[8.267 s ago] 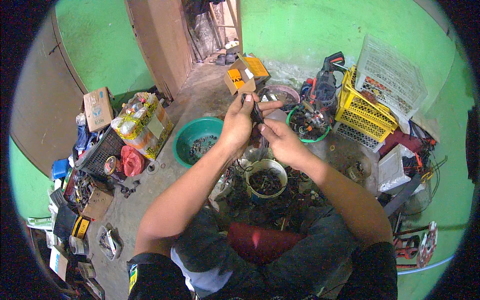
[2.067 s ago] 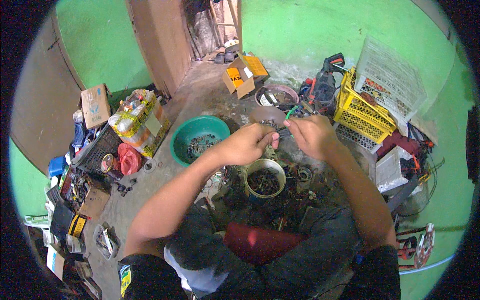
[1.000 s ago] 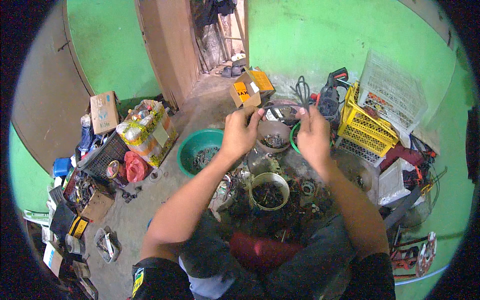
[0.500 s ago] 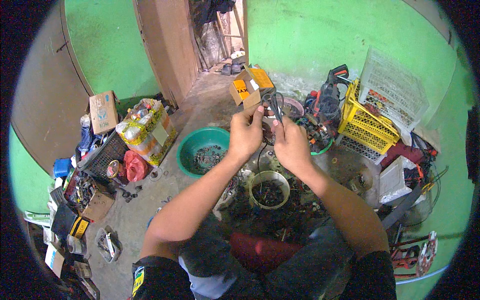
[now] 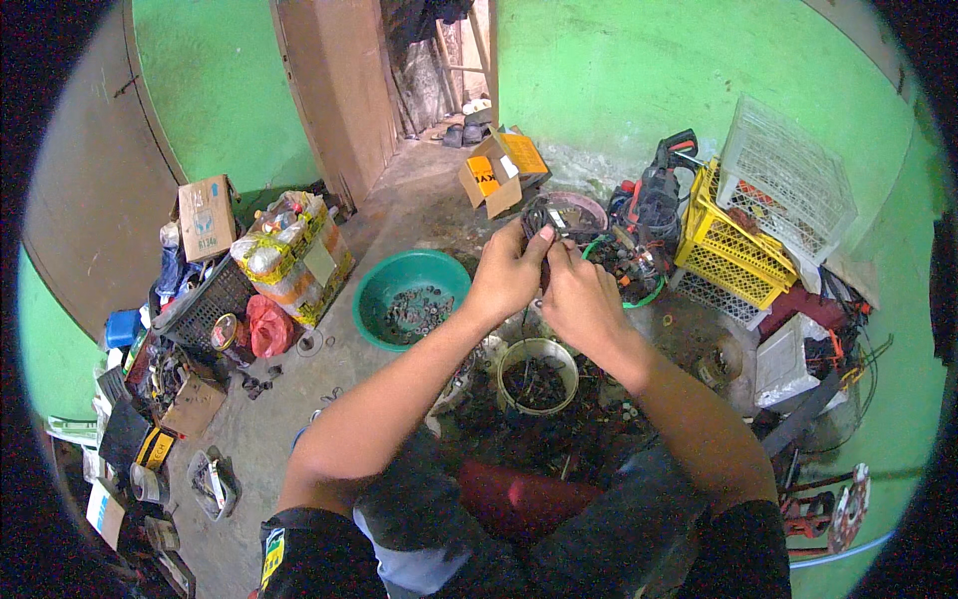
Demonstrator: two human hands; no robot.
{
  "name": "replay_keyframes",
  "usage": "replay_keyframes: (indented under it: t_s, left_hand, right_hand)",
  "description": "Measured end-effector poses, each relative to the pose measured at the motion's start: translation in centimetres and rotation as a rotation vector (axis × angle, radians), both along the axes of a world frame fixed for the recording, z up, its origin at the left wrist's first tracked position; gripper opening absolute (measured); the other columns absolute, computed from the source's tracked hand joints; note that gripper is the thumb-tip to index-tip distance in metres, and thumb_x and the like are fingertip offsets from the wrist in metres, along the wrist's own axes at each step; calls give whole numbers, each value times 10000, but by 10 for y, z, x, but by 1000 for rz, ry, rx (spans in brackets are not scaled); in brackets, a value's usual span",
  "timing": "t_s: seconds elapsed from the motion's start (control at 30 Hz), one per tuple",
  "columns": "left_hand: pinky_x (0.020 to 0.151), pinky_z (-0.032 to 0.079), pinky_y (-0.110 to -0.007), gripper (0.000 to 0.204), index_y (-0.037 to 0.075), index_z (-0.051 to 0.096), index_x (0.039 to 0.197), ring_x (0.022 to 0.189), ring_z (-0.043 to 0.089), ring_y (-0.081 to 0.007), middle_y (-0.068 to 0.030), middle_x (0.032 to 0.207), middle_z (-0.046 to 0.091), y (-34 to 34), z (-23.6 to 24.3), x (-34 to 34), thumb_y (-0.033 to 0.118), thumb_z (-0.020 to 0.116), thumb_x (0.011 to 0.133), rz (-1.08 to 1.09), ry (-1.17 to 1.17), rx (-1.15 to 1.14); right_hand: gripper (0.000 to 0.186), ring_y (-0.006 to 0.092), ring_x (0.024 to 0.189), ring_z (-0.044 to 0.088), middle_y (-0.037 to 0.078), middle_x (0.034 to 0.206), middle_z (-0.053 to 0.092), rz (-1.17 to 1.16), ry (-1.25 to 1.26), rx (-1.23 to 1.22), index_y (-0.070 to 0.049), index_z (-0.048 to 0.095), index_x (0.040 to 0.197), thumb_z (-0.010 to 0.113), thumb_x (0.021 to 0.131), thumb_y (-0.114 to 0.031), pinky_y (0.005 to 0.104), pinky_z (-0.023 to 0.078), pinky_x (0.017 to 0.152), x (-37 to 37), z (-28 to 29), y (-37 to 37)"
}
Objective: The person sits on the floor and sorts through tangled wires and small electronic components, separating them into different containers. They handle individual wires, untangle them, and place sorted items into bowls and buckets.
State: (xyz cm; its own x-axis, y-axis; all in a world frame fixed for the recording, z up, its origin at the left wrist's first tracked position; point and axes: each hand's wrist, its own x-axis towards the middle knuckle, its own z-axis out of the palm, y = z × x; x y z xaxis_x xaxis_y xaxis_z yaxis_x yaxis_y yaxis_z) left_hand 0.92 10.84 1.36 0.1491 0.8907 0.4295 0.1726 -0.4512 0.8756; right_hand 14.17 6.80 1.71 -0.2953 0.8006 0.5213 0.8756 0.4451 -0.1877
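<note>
My left hand [image 5: 507, 272] and my right hand [image 5: 581, 296] are close together in front of me, both closed on a looped dark cable [image 5: 537, 216]. Its loops stick up beyond my fingers, and one thin end hangs below them toward a whitish bucket [image 5: 502, 387]. Dark small scraps [image 5: 539, 384] lie inside that bucket, between my knees and under my wrists. To the left of my hands is a green basin [image 5: 371, 324] with small dark round pieces in it. My fingertips partly cover the grip on the cable.
An open yellow-and-brown carton [image 5: 496, 180] stands beyond my hands. A pinkish basin [image 5: 591, 208] and a green-rimmed basin [image 5: 654, 294] of parts sit behind them. Yellow crates [image 5: 733, 245] lean at the right wall. A taped box [image 5: 317, 265] and a grey crate [image 5: 215, 304] stand left.
Both hands have moved slightly, with the fingers pressed closer together. The cable loops, upright before, now lie lower and more spread beyond my fingers.
</note>
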Motion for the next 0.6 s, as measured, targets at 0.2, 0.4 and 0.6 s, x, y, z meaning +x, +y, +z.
replay_keyframes:
  t_s: [0.2,0.4,0.6]
  left_hand:
    - [839,507,-352,267,-40,612,1079,917,660,-187,-143,1023,715,1,0,1,188,483,1029,-76,-85,-2]
    - [784,548,-321,306,-20,569,1100,883,685,-191,-171,1003,720,-9,18,1,240,411,1064,-201,-272,-281]
    - [714,554,-331,333,13,473,1288,835,677,-211,-160,987,693,-11,18,-1,245,368,1074,-230,-398,-330]
  right_hand:
    - [331,449,806,676,281,880,672,-20,40,-18,102,547,1103,594,807,-41,532,557,713,-4,-7,3]
    - [197,510,883,604,311,1030,605,86,262,-214,66,589,995,530,812,23,570,482,753,1,-12,10]
    - [159,508,889,601,288,993,634,132,243,-316,62,600,975,531,849,-6,535,488,785,-1,-23,10]
